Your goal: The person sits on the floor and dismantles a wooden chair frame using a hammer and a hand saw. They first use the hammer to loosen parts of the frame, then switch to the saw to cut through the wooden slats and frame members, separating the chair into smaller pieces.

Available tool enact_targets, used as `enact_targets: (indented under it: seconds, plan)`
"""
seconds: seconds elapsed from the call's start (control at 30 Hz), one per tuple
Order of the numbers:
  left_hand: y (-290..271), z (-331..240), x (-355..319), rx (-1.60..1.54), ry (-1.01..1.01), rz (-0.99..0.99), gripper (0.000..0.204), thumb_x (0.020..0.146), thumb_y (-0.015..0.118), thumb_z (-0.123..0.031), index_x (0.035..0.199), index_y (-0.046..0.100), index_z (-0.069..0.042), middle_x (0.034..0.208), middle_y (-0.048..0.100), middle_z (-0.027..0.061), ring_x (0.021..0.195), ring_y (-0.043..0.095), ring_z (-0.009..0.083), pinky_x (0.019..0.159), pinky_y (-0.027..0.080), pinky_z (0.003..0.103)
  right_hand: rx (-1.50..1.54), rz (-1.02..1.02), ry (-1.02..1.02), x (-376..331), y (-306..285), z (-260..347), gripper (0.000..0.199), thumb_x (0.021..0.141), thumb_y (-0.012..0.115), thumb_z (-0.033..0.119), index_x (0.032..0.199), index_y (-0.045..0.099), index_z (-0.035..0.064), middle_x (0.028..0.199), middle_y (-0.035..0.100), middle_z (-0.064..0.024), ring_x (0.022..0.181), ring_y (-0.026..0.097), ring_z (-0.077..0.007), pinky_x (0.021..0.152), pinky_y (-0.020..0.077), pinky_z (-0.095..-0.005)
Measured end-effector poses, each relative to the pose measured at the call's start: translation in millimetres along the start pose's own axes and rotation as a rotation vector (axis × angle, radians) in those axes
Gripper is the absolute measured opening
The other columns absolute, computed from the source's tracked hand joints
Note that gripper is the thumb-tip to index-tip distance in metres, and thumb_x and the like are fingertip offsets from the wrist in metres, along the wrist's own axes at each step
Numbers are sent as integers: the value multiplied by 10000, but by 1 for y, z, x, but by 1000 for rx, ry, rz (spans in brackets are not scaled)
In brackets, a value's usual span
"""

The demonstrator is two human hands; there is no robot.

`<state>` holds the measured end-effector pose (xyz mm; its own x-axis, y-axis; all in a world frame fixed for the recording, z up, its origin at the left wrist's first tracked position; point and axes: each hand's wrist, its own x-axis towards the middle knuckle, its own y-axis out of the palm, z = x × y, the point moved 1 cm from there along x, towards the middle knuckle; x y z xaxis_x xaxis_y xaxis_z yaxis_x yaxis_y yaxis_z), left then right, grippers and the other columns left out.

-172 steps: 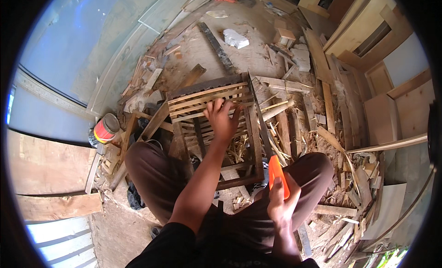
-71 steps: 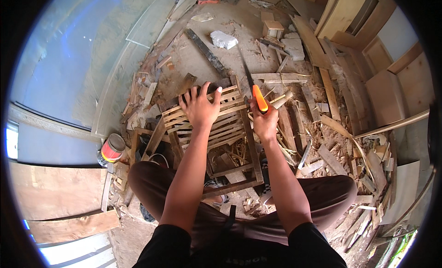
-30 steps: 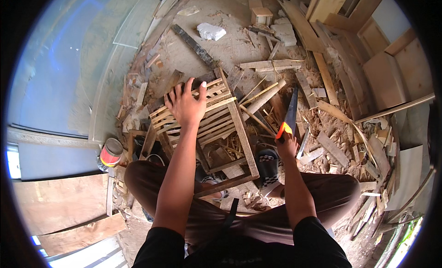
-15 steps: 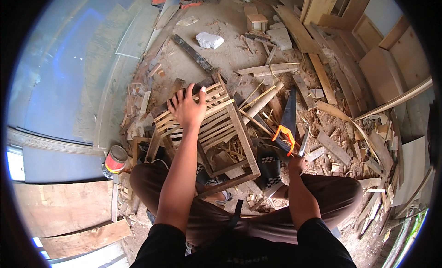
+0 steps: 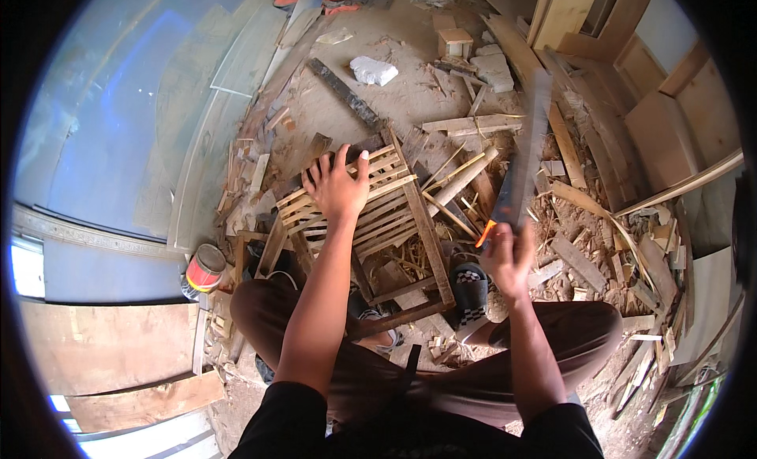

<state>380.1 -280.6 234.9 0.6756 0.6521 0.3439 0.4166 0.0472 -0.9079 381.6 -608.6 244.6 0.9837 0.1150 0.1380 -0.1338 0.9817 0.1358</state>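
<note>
I see the left hand [image 5: 337, 189] pressed flat, fingers spread, on the top slats of a wooden slatted frame [image 5: 371, 222] standing tilted among wood scraps [image 5: 583, 222] before my knees. The right hand [image 5: 509, 254] is clenched around an orange-handled handsaw [image 5: 522, 163], blade raised just right of the frame, not touching it.

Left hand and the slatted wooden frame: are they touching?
Touching. The head view shows the left hand spread flat on the slatted wooden frame, fingers lying across its upper slats with no gap visible.
</note>
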Motion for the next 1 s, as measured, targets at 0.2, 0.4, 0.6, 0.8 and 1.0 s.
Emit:
enact_targets:
  seconds: [0.2, 0.4, 0.6, 0.8, 1.0]
  plan:
    - [-1, 0, -1, 52, 11, -75, 547, 1009, 529, -639, 1397, 660, -276, 1346, 621, 71, 1367, 505, 307, 1254, 206, 553, -306, 236, -59, 2, 47, -64, 374, 1102, 515, 248, 841, 604, -5, 606, 522, -108, 543, 511, -245, 564, 423, -396]
    - [-1, 0, 1, 19, 7, -59, 540, 1009, 533, -635, 1383, 668, -270, 1343, 623, 74, 1345, 514, 314, 1255, 201, 560, -433, 188, -42, 11, 83, -75, 457, 1104, 523, 334, 814, 583, -14, 680, 527, -209, 611, 498, -349, 625, 435, -453]
    - [1, 1, 0, 15, 13, -60, 534, 1015, 520, -629, 1386, 662, -272, 1318, 620, 80, 1336, 518, 323, 1258, 194, 566, -373, 189, 4, 26, 89, -87, 505, 1093, 558, 353, 766, 593, -30, 636, 532, -197, 590, 490, -328, 605, 420, -452]
    - [3, 1, 1, 34, 29, -92, 525, 1010, 538, -622, 1376, 670, -269, 1297, 629, 72, 1313, 536, 311, 1251, 221, 557, -347, 167, -4, 28, 94, -81, 443, 1105, 551, 323, 879, 657, -43, 625, 474, -109, 601, 428, -238, 590, 394, -397]
    - [1, 0, 1, -13, 19, -48, 531, 1014, 524, -618, 1382, 669, -264, 1335, 620, 95, 1332, 526, 339, 1258, 192, 569, -391, 176, -37, 27, 93, -70, 468, 1123, 544, 282, 782, 536, -39, 636, 399, -17, 638, 361, -98, 554, 335, -333]
